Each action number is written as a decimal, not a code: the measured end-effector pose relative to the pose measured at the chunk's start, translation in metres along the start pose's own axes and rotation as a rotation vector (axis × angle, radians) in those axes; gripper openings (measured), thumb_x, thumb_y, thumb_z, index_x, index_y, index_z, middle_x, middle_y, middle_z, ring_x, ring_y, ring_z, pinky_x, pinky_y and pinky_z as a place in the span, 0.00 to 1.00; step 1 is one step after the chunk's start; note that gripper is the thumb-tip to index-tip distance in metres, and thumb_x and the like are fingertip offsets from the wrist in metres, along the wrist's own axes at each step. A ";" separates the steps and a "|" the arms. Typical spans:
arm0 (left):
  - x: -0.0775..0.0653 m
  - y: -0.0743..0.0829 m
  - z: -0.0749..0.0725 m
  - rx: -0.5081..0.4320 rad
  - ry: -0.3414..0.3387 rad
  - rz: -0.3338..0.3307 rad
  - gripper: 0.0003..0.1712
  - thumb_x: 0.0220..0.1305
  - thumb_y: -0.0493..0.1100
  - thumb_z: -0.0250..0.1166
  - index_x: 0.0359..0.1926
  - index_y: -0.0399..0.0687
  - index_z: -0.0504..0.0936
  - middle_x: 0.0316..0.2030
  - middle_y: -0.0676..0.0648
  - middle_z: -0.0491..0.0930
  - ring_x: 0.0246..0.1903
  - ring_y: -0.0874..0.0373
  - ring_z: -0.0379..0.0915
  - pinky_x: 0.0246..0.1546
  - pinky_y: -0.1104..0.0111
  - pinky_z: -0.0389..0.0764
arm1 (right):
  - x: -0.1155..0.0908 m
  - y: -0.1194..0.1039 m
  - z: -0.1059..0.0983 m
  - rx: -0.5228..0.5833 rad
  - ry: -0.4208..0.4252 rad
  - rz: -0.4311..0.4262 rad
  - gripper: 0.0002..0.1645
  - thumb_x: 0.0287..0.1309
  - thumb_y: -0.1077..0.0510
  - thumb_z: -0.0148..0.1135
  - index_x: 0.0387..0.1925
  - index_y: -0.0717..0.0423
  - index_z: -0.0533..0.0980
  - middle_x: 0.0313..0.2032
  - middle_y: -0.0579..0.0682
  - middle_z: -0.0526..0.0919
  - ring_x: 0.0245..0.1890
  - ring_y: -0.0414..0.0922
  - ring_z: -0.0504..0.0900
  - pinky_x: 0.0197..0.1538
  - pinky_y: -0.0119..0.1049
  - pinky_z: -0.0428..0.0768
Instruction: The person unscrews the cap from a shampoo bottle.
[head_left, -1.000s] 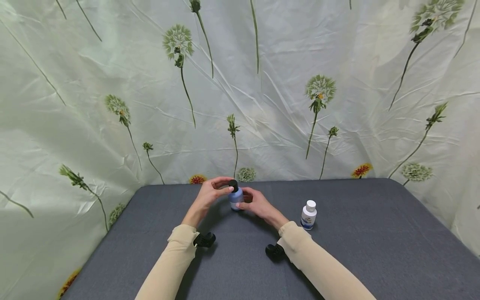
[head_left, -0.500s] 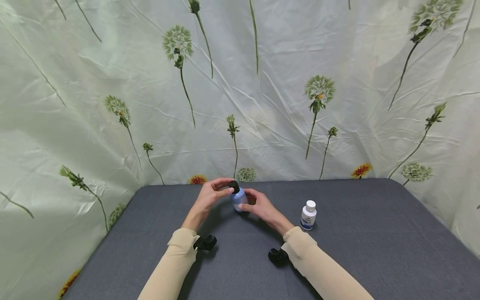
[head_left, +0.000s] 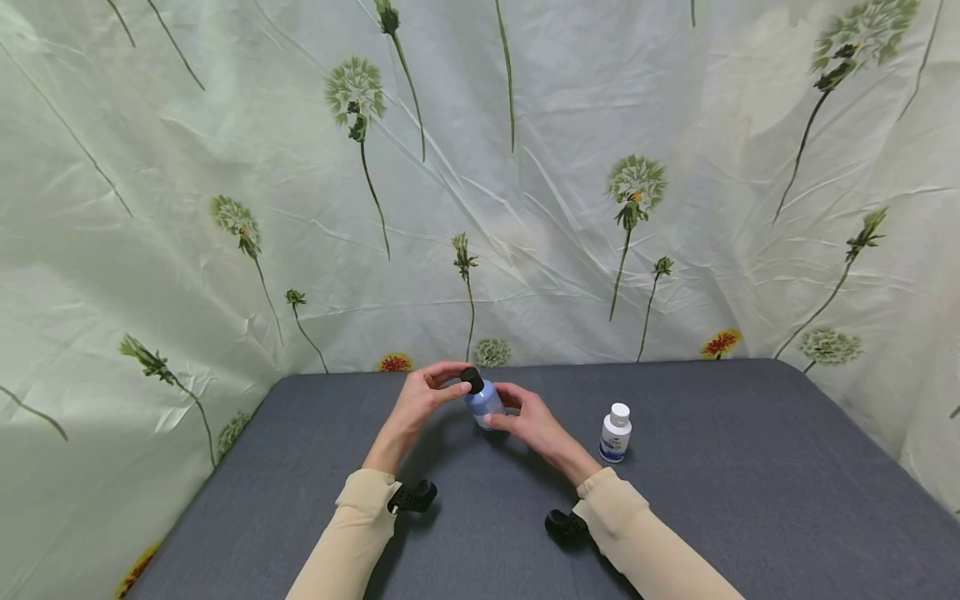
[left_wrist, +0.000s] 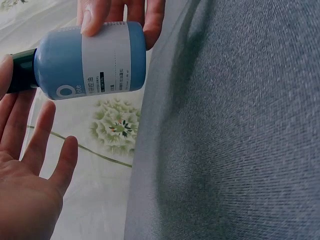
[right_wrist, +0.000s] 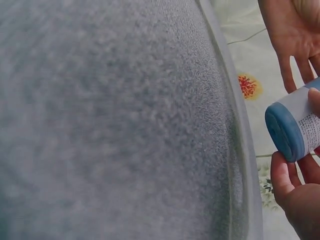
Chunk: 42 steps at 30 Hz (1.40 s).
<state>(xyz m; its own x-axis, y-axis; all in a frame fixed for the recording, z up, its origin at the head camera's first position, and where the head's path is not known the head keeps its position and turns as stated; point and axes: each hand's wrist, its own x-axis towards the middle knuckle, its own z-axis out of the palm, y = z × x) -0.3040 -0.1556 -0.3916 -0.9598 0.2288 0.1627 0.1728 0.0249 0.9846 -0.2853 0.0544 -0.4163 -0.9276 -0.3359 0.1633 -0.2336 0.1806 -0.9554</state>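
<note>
A blue bottle (head_left: 483, 402) with a black cap (head_left: 472, 379) and a pale label is held up between both hands, its top leaning left in the head view. My left hand (head_left: 417, 406) pinches the cap between thumb and fingers; in the left wrist view its other fingers are spread below the bottle (left_wrist: 60, 62). Lower down, my right hand (head_left: 536, 423) grips the body, with the thumb on the label. The right wrist view shows the bottle's base (right_wrist: 284, 132) raised off the table, with right-hand fingers at its edge.
A white bottle (head_left: 616, 433) with a white cap and blue-marked label stands upright on the dark grey table (head_left: 750, 483), right of the hands. Behind the table hangs a pale curtain (head_left: 555, 208) printed with flowers. Black wrist cameras (head_left: 415, 497) are strapped at both cuffs.
Both hands have brought the blue bottle slightly nearer and to the right, and its top now leans further left. The grips look the same. The white bottle stays put.
</note>
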 end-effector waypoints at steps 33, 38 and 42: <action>-0.031 0.028 0.034 0.028 -0.142 0.062 0.20 0.61 0.34 0.69 0.54 0.36 0.81 0.48 0.42 0.84 0.48 0.48 0.81 0.50 0.61 0.78 | -0.055 -0.014 -0.021 -0.056 0.041 -0.009 0.32 0.60 0.60 0.68 0.64 0.62 0.70 0.55 0.58 0.78 0.57 0.54 0.74 0.57 0.52 0.73; -0.032 0.022 0.039 0.036 -0.161 0.060 0.20 0.62 0.34 0.69 0.55 0.36 0.81 0.49 0.43 0.84 0.48 0.48 0.81 0.50 0.61 0.78 | -0.064 -0.015 -0.024 -0.073 0.051 -0.005 0.32 0.59 0.60 0.69 0.64 0.61 0.71 0.55 0.57 0.78 0.56 0.52 0.75 0.56 0.51 0.74; -0.032 0.014 0.042 0.038 -0.165 0.071 0.19 0.62 0.34 0.69 0.55 0.39 0.82 0.49 0.43 0.84 0.47 0.48 0.81 0.49 0.61 0.78 | -0.070 -0.016 -0.025 -0.077 0.055 0.003 0.32 0.59 0.59 0.69 0.64 0.61 0.71 0.55 0.56 0.78 0.55 0.52 0.75 0.55 0.48 0.74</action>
<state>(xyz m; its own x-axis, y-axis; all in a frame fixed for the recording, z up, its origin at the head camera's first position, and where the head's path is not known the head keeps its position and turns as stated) -0.2621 -0.1217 -0.3859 -0.8963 0.3875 0.2156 0.2496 0.0392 0.9675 -0.2238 0.0986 -0.4063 -0.9425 -0.2840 0.1762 -0.2509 0.2526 -0.9345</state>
